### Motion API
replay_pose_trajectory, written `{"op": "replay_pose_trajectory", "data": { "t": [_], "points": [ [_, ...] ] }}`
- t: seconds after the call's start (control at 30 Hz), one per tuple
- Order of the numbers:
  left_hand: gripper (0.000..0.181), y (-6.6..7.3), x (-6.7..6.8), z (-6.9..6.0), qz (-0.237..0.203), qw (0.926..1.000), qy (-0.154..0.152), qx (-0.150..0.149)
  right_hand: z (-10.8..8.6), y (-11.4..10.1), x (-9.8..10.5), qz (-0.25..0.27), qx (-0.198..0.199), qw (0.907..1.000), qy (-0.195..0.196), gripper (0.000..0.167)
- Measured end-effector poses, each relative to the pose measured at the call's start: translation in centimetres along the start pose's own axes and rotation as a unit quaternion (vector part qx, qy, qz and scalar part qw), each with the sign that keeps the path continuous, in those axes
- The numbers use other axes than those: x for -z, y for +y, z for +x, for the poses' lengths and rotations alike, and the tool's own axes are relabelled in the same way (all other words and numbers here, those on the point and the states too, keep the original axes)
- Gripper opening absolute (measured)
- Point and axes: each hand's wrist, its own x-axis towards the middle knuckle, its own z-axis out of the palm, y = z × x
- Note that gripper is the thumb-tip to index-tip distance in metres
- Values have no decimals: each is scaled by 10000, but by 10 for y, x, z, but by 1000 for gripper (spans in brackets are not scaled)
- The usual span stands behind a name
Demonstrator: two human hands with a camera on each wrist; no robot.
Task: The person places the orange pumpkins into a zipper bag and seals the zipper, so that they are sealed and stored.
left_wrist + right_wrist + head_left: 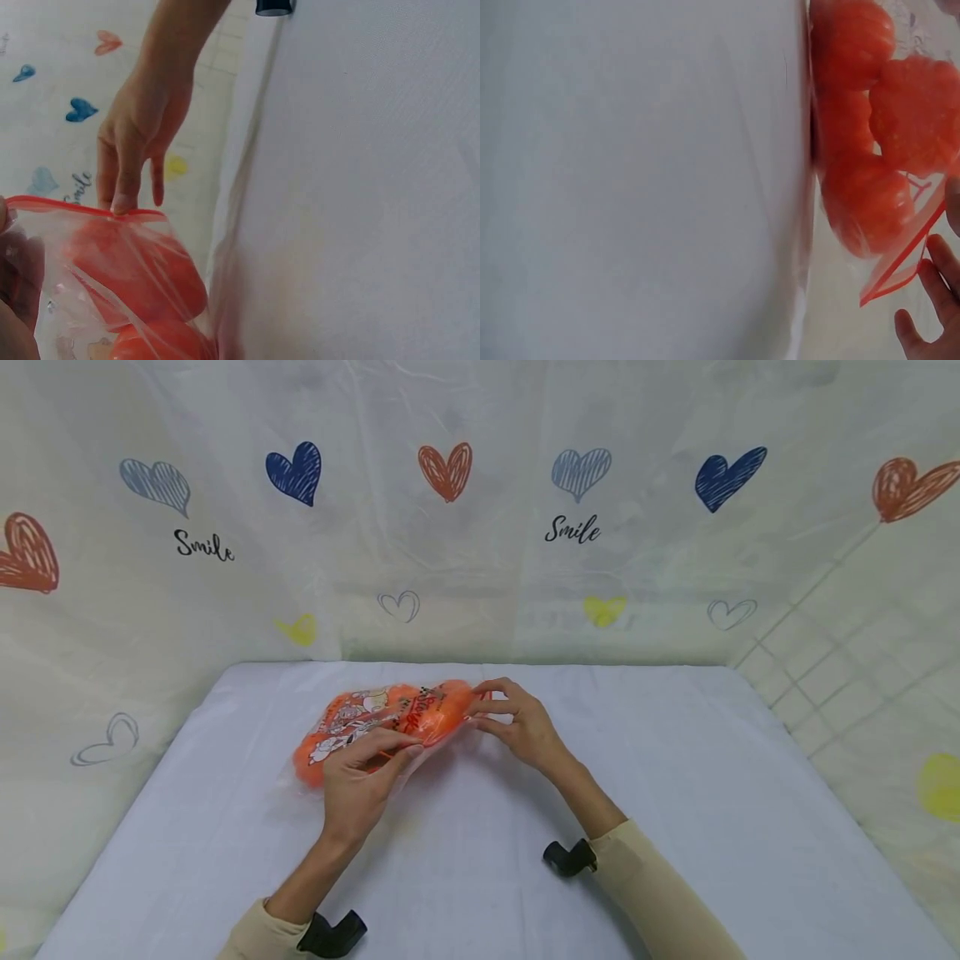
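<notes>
A clear zip bag [352, 714] printed with white cartoon figures lies toward the back of the table, left of the middle. Inside are several round, ribbed orange things [866, 202]; their exact kind is hard to tell. My left hand [356, 789] pinches the near edge of the bag between thumb and fingers. At the right end, my right hand [525, 727] holds the rim by its red zip strip [82, 206]. The right wrist view shows two red strips standing apart at that corner, beside the fingers [937, 277].
A white cloth covers the table [660, 793]. Behind it hangs a pale sheet [495, 560] printed with hearts and the word Smile. A black wrist mount [568, 858] sits at the right cuff, another black mount [333, 935] at the left.
</notes>
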Motion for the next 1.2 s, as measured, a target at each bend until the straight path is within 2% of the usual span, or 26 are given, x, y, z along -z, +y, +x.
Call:
{"op": "replay_pose_trajectory", "data": {
  "t": [0.2, 0.4, 0.83, 1.2],
  "points": [
    [15, 0, 0, 0, 20, 10000, -28, -43, 1, 4, 2, -24, -149, 9999, -50, 20],
    [16, 0, 0, 0, -52, 9999, -121, -109, 3, 12, 4, 49, -134, 9999, 32, 16],
    [14, 3, 1, -1, -300, 9987, -364, 181, 3, 28, 9, 147, -219, 9996, 141, 22],
    [15, 5, 1, 0, -362, 9982, -464, 133, 4, 38, 14, 205, -128, 9994, 238, 27]
  ]
}}
